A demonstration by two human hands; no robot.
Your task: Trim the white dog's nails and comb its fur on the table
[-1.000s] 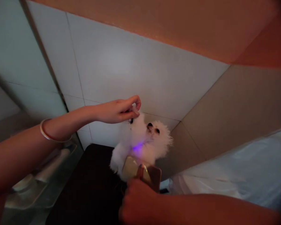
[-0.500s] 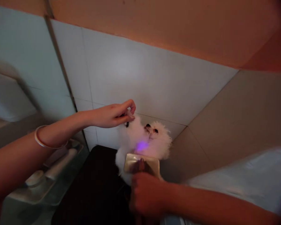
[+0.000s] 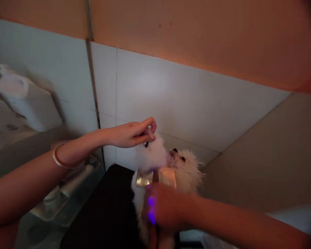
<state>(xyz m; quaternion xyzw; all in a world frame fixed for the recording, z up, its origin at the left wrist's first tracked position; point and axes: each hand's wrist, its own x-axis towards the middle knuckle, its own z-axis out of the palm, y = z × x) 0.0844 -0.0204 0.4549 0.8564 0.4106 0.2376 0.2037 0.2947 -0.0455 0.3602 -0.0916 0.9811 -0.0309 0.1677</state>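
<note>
A fluffy white dog [image 3: 190,171] is on a black tabletop [image 3: 101,207], its muzzle tipped upward. My left hand [image 3: 134,134], closed in a pinch, holds up the dog's front paw [image 3: 154,148]. Below that paw, my right hand [image 3: 168,205] is wrapped around the handle of a slicker brush [image 3: 143,180]. The brush's wide, shiny back faces me, and its bristle side, hidden from view, lies against the fur of the raised leg. Purple light falls on my right fingers, which are blurred.
White wall panels [image 3: 171,93] rise just behind the dog, with a brownish wall [image 3: 261,148] at right. A white pump bottle [image 3: 38,103] stands on the left. Under my left forearm is a translucent bin [image 3: 48,214] with containers inside.
My view has shifted, bringing more of the pump bottle in. The brush sits closer to the raised paw than before. Purple light has passed from the dog's fur to my right hand.
</note>
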